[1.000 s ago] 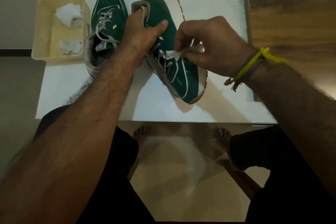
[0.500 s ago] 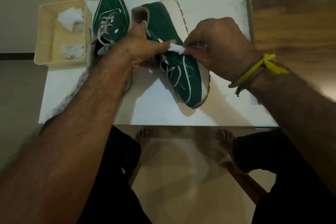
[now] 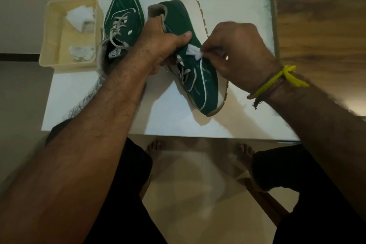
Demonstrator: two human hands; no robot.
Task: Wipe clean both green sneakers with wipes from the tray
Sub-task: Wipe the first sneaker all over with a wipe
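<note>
1. Wipe (image 3: 193, 53) position is what changed: one second ago it was lower on the held sneaker (image 3: 195, 69), near the laces, and now it lies higher on the green side, at the centre of the frame, just beside the left thumb. The pictures before show it travelling up along the shoe.
2. Right hand (image 3: 237, 53) pinches the wipe between fingertips and presses it on the sneaker. I judge this is a rubbing stroke in progress, so the cleaning of this shoe is going on and is not finished.
3. Left hand (image 3: 160, 45) grips the same sneaker at the collar, thumb laid across the upper. It has kept this grip, only the shoe is turned a little. The two hands are close together, both on this one shoe, which is tilted on its side with the pale sole to the upper right.
4. Second sneaker (image 3: 122, 25) stands on the white table (image 3: 237, 121) in the upper left of the frame, between the tray and the held shoe, and no hand touches it. In my opinion it is still waiting for its turn, but I cannot tell if it is already clean.
5. Tray (image 3: 51, 31), cream coloured, sits at the upper left, at the table corner, touching or nearly touching the second sneaker. Inside are a white wipe (image 3: 80, 17) at the far end and a crumpled piece (image 3: 81, 55) at the near end; I cannot tell if that one is used.
</note>
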